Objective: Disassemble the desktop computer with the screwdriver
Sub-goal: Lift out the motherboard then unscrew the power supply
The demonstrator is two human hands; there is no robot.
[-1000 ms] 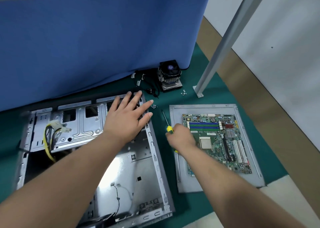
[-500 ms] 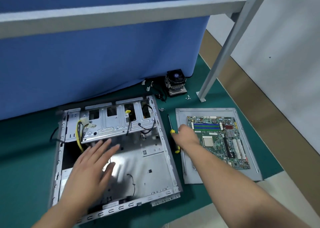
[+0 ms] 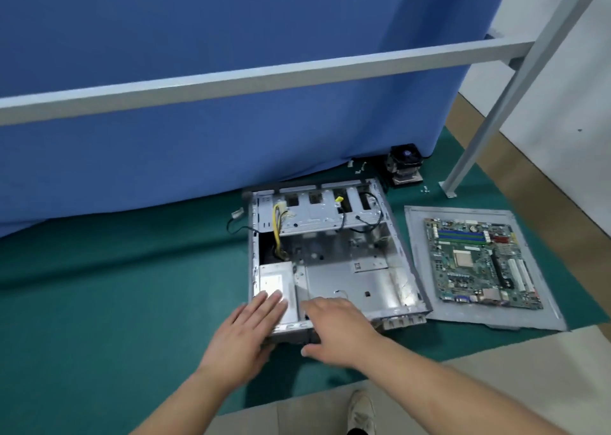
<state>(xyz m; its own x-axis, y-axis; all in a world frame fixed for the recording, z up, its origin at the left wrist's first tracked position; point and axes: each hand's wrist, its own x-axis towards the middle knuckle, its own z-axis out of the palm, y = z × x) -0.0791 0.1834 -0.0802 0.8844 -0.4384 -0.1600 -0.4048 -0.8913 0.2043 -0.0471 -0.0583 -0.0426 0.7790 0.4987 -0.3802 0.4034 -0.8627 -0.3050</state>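
The open metal computer case (image 3: 347, 269) lies flat on the green mat, with a drive cage and yellow cables (image 3: 276, 233) at its far end. A silver power supply (image 3: 274, 279) sits in its near left corner. My left hand (image 3: 244, 338) rests on that corner with fingers straight, the fingertips on the power supply. My right hand (image 3: 334, 325) grips the case's near wall, fingers bent over the rim and thumb outside. The removed motherboard (image 3: 479, 259) lies on the grey side panel (image 3: 416, 269) to the right. No screwdriver is in sight.
A CPU cooler (image 3: 405, 165) stands behind the case by the blue cloth, with small screws (image 3: 425, 189) beside it. A grey frame bar (image 3: 264, 74) crosses overhead and its slanted post (image 3: 479, 137) meets the floor at right. My shoe (image 3: 362, 411) is at the bottom.
The view has pulled back and shifted. My right hand left the screwdriver beside the panel and came to the case's near wall. My left hand moved from the drive cage to the near left corner.
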